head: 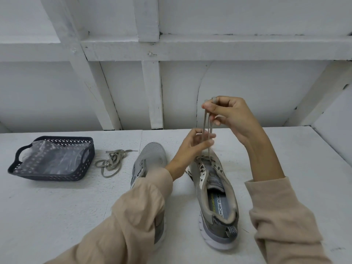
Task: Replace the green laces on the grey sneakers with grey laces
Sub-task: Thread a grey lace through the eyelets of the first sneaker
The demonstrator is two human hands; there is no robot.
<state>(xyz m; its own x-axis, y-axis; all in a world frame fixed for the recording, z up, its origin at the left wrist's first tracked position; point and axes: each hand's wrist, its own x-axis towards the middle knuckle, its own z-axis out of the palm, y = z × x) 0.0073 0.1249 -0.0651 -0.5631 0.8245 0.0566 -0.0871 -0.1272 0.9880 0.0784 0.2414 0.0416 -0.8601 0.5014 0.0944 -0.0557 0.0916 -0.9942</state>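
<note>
Two grey sneakers stand side by side on the white table. The right sneaker [215,197] has a grey lace [206,126] threaded through its front eyelets, both strands pulled straight up. My right hand [226,113] pinches the two lace tips above the shoe. Lower down, my left hand [194,147] holds the same strands between its fingers, just over the toe. The left sneaker [152,159] has no lace, and my left sleeve covers its rear half. A second loose lace [112,161] lies tangled on the table left of it.
A dark perforated plastic basket [17,168] holding a clear plastic bag stands at the far left of the table. A white wall with beams rises right behind the table's far edge.
</note>
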